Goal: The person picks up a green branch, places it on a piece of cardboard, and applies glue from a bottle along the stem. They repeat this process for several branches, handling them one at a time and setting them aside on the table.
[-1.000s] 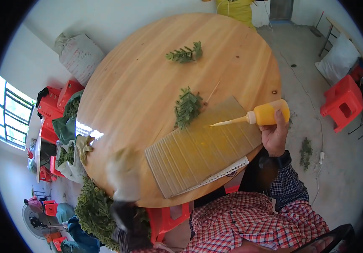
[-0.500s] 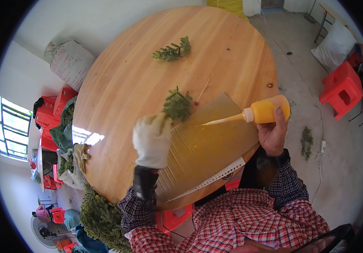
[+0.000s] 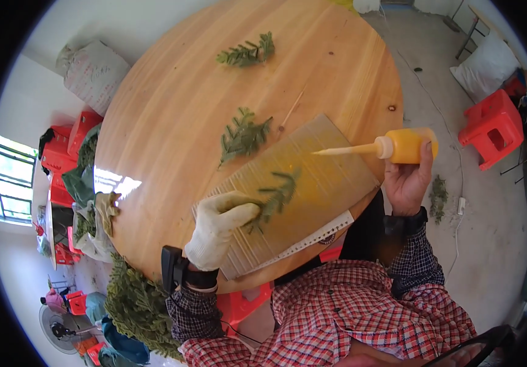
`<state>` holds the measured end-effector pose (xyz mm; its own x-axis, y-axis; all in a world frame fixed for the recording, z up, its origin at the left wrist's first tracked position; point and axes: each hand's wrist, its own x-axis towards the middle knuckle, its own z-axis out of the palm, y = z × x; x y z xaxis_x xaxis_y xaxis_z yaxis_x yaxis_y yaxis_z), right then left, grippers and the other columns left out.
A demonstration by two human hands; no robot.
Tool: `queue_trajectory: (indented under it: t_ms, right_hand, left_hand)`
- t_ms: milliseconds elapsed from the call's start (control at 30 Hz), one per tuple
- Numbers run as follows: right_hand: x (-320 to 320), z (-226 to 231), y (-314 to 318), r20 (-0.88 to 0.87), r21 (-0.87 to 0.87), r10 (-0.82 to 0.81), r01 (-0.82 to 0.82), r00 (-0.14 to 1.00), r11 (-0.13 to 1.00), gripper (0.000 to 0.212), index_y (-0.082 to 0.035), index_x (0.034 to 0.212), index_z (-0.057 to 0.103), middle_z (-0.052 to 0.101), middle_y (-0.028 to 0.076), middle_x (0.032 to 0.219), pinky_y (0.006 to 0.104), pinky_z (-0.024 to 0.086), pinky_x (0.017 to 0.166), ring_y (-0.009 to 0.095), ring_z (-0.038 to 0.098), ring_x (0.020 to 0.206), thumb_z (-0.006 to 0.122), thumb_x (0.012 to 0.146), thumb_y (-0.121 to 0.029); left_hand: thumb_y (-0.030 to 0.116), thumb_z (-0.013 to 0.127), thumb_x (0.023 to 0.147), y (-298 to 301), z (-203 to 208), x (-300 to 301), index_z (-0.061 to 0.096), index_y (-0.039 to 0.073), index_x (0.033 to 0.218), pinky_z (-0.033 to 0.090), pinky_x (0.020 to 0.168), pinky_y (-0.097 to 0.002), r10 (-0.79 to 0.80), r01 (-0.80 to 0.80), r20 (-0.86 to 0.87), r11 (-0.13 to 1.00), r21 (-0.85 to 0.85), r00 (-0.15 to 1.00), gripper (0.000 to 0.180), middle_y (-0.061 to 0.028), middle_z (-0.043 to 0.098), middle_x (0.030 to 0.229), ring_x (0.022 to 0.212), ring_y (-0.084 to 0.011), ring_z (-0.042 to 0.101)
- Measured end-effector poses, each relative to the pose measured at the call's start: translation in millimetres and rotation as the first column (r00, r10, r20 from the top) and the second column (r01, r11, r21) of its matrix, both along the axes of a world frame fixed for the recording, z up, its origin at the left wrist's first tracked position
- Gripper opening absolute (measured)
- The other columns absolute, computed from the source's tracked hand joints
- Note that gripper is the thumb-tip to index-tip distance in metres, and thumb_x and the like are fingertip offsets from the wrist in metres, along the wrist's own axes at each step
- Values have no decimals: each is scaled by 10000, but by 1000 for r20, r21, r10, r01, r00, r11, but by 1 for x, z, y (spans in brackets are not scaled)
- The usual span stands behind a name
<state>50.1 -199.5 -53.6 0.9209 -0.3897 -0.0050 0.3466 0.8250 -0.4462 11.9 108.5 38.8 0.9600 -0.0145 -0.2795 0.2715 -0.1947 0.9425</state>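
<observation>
In a white glove, my left hand (image 3: 222,227) pinches a small green artificial pine sprig (image 3: 280,194) by its lower end. The sprig is held over a flat cardboard sheet (image 3: 330,165) smeared with yellow. My bare right hand (image 3: 409,182) grips a squeeze bottle (image 3: 407,147) of yellow liquid, lying sideways in the fingers. Its long pale nozzle points left, above the cardboard and apart from the sprig. Beyond the cardboard, a second pine sprig (image 3: 243,136) lies on the round wooden table (image 3: 171,122), and another sprig (image 3: 246,51) rests farther off.
A large heap of green artificial branches (image 3: 138,303) is by the table's near left edge. White sacks (image 3: 95,76) and red stools (image 3: 61,153) line the left wall. A red stool (image 3: 494,128) and a cable (image 3: 459,189) are on the floor at right.
My left hand has drawn back toward me, bringing a sprig over the cardboard. The right hand has moved slightly right with the bottle. The view has shifted a little.
</observation>
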Motion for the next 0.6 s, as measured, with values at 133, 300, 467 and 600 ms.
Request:
queue_trajectory:
  t_ms: [133,300,467,600]
  right_hand:
    - [-5,4,1,41,-20,36,-36,999,999,310,-74,1129,540,639,62,1051,295,554,636,197,632,940,601,913,-287]
    - [-13,4,16,61,-95,77,-71,995,993,345,-58,1174,524,617,80,1117,363,548,805,222,618,1013,596,914,-273]
    - [-10,2,15,72,-287,124,-99,990,953,399,-42,1220,491,598,92,1153,410,505,911,246,601,1060,598,910,-268]
    - [-7,13,23,57,-380,180,-145,982,914,439,-32,1238,467,594,102,1150,376,526,857,262,603,1055,607,902,-275]
  left_hand:
    - [121,640,824,-5,-10,5,691,-41,912,465,623,-266,-103,122,-98,970,211,990,191,-80,642,727,691,-138,599]
    - [133,642,821,-5,-31,2,697,10,898,476,621,-305,-40,-200,390,807,555,920,156,-122,641,780,667,-220,612]
    - [146,649,814,-6,-27,-22,683,44,919,483,680,-349,-118,-343,568,692,635,814,150,-111,624,879,763,-267,606]
    - [154,656,804,-17,-39,-33,672,86,963,472,755,-380,-346,-227,472,557,799,811,173,-80,604,953,876,-278,572]
